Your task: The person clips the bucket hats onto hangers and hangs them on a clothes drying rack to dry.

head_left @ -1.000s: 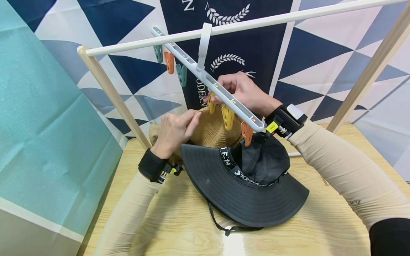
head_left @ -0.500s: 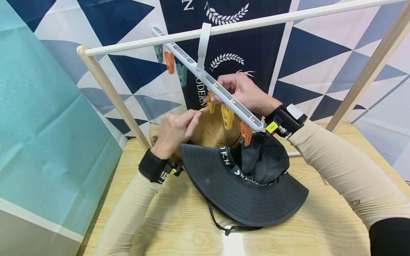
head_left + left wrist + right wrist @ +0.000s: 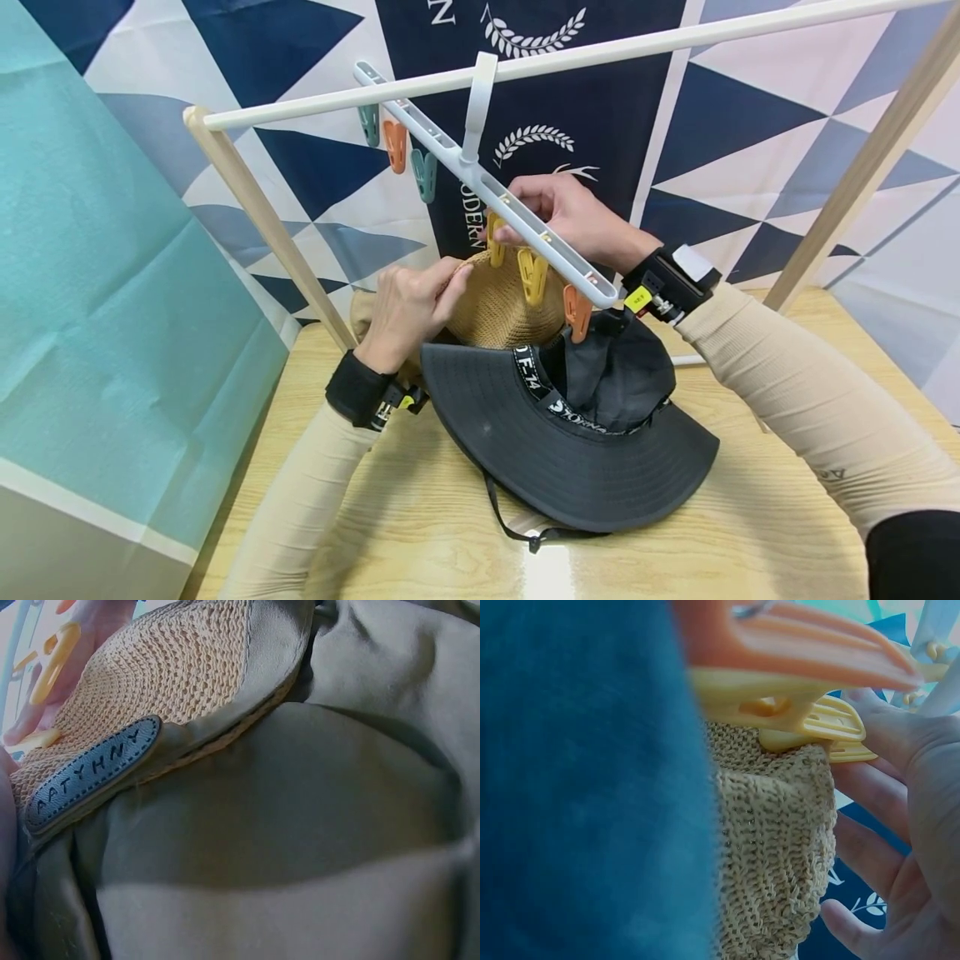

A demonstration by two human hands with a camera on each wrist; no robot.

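My left hand (image 3: 411,312) pinches the crown edge of a tan knitted hat (image 3: 504,304), thumb in front. In the left wrist view the hat's olive brim (image 3: 247,802) and a dark label (image 3: 94,774) fill the picture. At the hat's top, my right hand (image 3: 573,218) has thumb and fingers around a yellow clothespin (image 3: 495,240) that meets the knit. The right wrist view shows the thumb and fingers at its handle end, the other fingers spread. A black wide-brimmed hat (image 3: 570,442) hangs in front, under an orange clothespin (image 3: 577,312).
A pale blue clip hanger (image 3: 517,212) hangs slantwise from a white rail (image 3: 637,48). Another yellow clothespin (image 3: 532,277) hangs between the held one and the orange one. Green and orange clothespins (image 3: 396,147) line its far half. Wooden posts (image 3: 270,225) stand on the wooden table (image 3: 420,533).
The handles of the yellow clothespin have spread as my right fingers ease slightly, and it hangs straighter. The left hand stays in place. The black hat shifts very slightly left.
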